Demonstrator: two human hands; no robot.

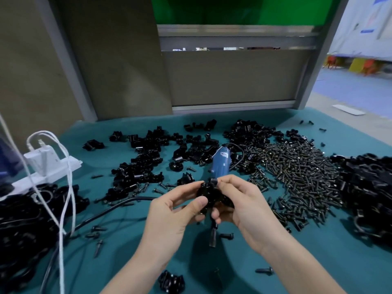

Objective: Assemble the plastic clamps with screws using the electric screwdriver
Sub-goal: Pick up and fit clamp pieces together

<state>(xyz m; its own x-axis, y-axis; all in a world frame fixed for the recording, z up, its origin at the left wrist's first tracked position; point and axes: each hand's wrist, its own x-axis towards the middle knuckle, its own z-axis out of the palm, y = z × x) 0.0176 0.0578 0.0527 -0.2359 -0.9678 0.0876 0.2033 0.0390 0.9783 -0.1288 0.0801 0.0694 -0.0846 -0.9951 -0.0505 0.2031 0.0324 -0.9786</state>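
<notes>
A black plastic clamp [209,193] is gripped by the left hand [169,217] and right hand [246,200] above the teal table cover [343,262], near the blue electric screwdriver [220,164]. Its holes should be aligned before fastening is attempted.

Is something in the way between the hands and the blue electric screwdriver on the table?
Nothing visible. The electric screwdriver lies just beyond the hands; its near end is hidden behind the black clamp that the left hand and right hand both hold.
</notes>
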